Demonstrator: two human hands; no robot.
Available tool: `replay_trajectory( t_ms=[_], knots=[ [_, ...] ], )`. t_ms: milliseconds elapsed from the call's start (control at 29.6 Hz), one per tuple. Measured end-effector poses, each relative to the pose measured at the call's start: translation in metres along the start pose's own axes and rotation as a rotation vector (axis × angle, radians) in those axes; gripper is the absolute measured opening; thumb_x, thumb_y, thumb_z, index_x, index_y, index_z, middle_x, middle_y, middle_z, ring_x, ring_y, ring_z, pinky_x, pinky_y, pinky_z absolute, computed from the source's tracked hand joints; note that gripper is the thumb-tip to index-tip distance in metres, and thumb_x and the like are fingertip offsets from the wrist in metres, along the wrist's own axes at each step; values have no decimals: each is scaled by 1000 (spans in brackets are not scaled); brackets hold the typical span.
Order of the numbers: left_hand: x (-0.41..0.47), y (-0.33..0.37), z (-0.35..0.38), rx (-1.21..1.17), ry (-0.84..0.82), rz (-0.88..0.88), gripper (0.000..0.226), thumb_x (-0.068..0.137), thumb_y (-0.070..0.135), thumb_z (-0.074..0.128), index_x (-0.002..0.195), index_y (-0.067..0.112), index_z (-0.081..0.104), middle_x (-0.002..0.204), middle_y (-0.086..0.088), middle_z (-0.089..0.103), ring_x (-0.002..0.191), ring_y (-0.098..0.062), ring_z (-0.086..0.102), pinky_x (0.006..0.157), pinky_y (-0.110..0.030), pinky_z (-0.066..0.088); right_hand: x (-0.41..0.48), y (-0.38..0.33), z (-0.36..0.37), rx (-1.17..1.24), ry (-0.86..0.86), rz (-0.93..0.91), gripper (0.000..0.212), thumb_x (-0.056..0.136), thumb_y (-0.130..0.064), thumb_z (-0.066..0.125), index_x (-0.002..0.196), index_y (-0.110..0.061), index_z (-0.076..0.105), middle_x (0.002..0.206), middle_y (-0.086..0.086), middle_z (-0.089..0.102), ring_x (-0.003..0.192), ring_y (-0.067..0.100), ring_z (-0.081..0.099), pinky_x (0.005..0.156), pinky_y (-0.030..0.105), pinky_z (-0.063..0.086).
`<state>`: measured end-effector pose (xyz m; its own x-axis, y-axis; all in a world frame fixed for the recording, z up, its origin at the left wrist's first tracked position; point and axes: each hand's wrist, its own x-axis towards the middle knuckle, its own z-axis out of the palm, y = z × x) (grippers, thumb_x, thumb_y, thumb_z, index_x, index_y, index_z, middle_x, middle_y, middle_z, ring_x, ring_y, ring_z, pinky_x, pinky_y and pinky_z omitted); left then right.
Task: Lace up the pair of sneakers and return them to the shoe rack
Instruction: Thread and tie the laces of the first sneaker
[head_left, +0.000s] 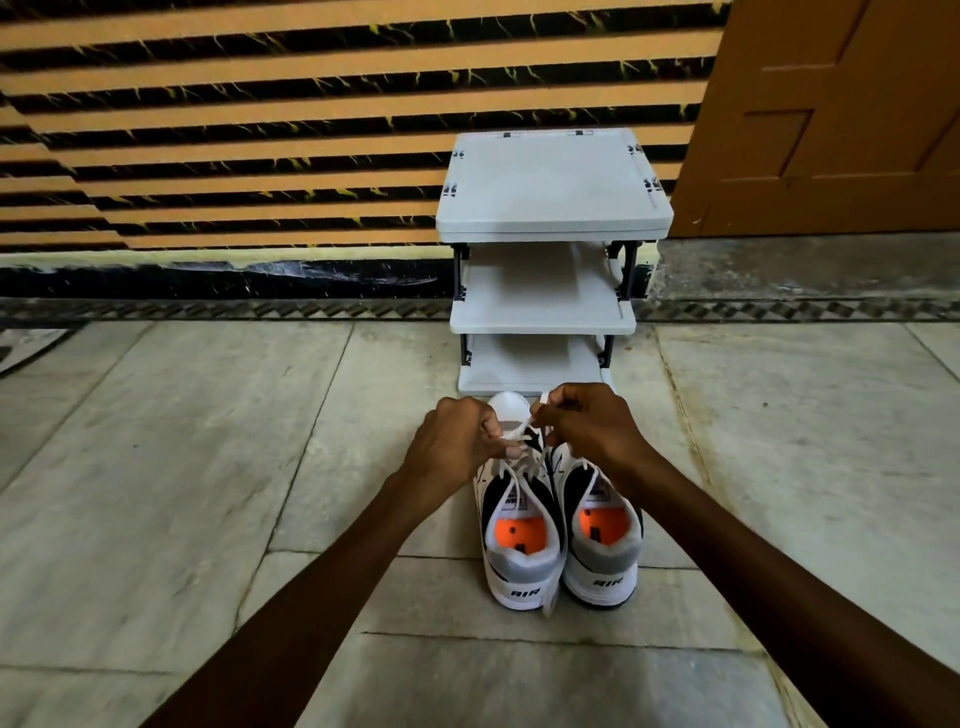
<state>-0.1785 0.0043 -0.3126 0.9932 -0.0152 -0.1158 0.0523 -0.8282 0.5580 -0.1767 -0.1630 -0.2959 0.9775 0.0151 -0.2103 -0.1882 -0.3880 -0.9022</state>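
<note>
Sneakers, smooth white: left hand, right hand pinch flat lace.

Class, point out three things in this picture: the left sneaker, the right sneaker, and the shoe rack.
left sneaker (521, 564): head view, on its grey heel collar.
right sneaker (605, 558): head view, on its grey heel collar.
shoe rack (550, 182): head view, on its bare top shelf.
</note>
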Motion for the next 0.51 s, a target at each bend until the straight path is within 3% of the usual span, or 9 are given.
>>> replay_trajectory(
  t_ms=[68,135,203,338,406,507],
  knots=[
    [-2,-1,-11,68,-13,4,25,71,43,80,72,21,68,74,5,66,76,-15,65,66,-29,47,1,4,-2,-55,41,6,16,85,-18,68,72,-10,71,76,6,73,65,19,67,51,18,48],
    [-4,-5,-23,175,41,-10,27,76,47,74,73,22,66,77,8,61,75,-14,59,64,-27,39,4,9,-7,-207,96,-17,16,82,-21,68,70,-10,72,71,7,72,69,24,69,64,29,54],
    [-3,-13,-33,291,75,-56,29,79,50,69,74,22,66,81,6,62,76,-14,56,63,-25,36,5,14,-11,-373,145,-40,18,81,-24,67,67,-13,72,70,8,72,69,25,68,62,29,50],
    [0,-33,-34,607,-68,-165,30,85,44,61,101,19,67,111,-1,66,106,-21,60,83,-31,43,5,23,-13,-650,175,-1,19,81,-30,66,78,-13,73,81,9,70,75,30,66,62,27,43],
    [-1,-39,-27,739,-135,-196,35,87,36,58,117,18,60,123,-4,61,116,-22,54,93,-32,40,5,30,-9,-766,173,-2,22,80,-31,65,85,-11,71,90,10,70,82,31,68,64,27,45],
    [-2,-40,-16,852,-218,-223,39,87,30,56,124,15,54,129,-5,56,124,-24,47,101,-35,34,3,38,-4,-911,165,-20,23,82,-30,64,94,-10,66,97,10,69,87,30,68,68,29,45]
  ],
)
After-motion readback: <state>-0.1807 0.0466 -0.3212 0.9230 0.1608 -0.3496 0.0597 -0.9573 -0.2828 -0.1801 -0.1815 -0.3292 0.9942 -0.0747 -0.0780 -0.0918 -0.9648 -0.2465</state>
